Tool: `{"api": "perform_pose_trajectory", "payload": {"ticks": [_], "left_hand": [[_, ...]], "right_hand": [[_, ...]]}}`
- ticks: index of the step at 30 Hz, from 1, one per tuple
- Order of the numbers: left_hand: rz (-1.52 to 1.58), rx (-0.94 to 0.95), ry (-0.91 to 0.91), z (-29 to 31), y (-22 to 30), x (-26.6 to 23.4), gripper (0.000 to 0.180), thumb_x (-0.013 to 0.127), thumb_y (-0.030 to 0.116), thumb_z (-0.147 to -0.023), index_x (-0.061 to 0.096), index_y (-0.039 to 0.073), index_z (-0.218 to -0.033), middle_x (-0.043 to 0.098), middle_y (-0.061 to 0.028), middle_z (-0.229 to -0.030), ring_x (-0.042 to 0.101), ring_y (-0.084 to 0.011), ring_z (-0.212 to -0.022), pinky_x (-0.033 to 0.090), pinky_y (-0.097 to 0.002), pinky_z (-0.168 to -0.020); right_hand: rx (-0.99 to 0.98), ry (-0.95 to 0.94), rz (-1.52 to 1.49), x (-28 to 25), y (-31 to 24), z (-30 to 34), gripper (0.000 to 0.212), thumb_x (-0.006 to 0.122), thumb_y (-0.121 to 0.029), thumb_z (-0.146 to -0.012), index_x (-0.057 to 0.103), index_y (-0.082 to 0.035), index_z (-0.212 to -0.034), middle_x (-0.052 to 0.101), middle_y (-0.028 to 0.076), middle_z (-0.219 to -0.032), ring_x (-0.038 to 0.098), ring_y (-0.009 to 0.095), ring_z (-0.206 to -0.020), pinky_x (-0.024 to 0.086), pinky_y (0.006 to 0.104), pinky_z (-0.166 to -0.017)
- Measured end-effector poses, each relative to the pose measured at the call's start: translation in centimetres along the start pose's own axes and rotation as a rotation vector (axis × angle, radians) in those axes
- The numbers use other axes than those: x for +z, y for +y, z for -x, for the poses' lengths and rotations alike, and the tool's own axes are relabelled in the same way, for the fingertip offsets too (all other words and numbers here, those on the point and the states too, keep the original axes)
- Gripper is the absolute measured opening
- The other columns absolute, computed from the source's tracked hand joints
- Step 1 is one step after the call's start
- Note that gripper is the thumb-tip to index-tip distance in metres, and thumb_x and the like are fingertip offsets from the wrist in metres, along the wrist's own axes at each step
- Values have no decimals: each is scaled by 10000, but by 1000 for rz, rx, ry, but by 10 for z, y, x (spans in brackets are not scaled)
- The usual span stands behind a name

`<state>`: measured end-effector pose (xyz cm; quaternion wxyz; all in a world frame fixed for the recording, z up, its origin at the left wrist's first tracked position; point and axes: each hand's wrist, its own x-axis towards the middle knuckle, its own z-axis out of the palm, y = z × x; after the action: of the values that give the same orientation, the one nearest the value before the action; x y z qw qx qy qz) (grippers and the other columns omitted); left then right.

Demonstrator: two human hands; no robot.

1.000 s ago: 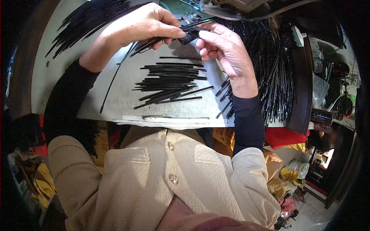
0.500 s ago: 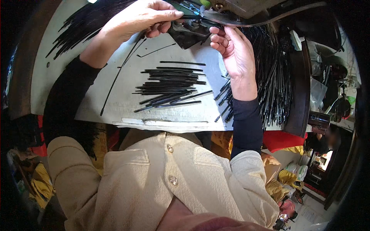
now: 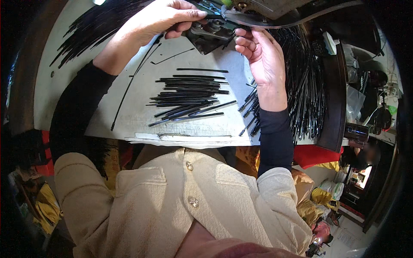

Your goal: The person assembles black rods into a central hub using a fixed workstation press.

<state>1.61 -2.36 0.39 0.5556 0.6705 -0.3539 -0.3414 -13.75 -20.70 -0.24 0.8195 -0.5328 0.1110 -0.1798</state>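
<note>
At the far edge of the white work table [image 3: 103, 101], my left hand [image 3: 174, 19] pinches a thin black strip [image 3: 214, 16] between thumb and fingers. The strip runs rightward to the working part of a dark machine [image 3: 211, 36], where its end is hidden. My right hand [image 3: 260, 53] is raised at the machine's right side, palm turned inward and fingers curled. Its thumb and forefinger close together below a curved grey bar [image 3: 275, 22]; what they hold is hidden. Nearer me lies a loose pile of short black strips [image 3: 187, 92].
Long black strips [image 3: 92, 28] are heaped at the far left, and a thick bundle of black cords [image 3: 305, 90] covers the right side. A few single thin cords [image 3: 124, 94] lie left of the pile. A dark board [image 3: 333, 103] edges the table at right.
My left hand has shifted slightly right with the strip, so less of it shows between the hands. My right hand stays nearly in place. The pile is unchanged.
</note>
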Motion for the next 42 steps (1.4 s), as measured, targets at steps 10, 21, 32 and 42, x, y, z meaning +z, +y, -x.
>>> {"api": "perform_pose_trajectory", "payload": {"ticks": [10, 21, 32, 42], "left_hand": [[-19, -37, -31, 1, -1, 1, 267, 581, 308, -878, 613, 52, -809, 363, 70, -495, 325, -14, -407, 207, -183, -376], [52, -81, -64, 0, 21, 2, 289, 588, 268, -874, 605, 23, -721, 397, 53, -530, 299, -24, -429, 211, -201, -383], [-199, -174, -383, 24, 29, -13, 263, 565, 236, -845, 628, 16, -716, 441, 48, -532, 380, -37, -452, 294, -205, -402], [-335, -80, -84, 50, 37, -51, 321, 556, 285, -863, 630, -22, -802, 591, -29, -611, 498, -71, -456, 386, -217, -405]], "right_hand": [[24, -6, 30, -3, 0, 2, 228, 484, -150, -915, 545, 39, -1027, 629, 204, -900, 650, 222, -720, 571, 303, -622], [-31, 34, -59, -12, 2, -2, 195, 534, -39, -841, 546, 22, -1026, 618, 151, -967, 626, 287, -875, 539, 406, -725], [-172, -117, 933, 45, 0, 25, 175, 675, -99, -781, 648, -7, -928, 636, 49, -854, 568, 101, -779, 444, 227, -745], [-174, -186, 1167, 48, 0, 31, 178, 635, -79, -792, 648, 13, -944, 604, 22, -749, 509, 63, -648, 417, 209, -593]]}}
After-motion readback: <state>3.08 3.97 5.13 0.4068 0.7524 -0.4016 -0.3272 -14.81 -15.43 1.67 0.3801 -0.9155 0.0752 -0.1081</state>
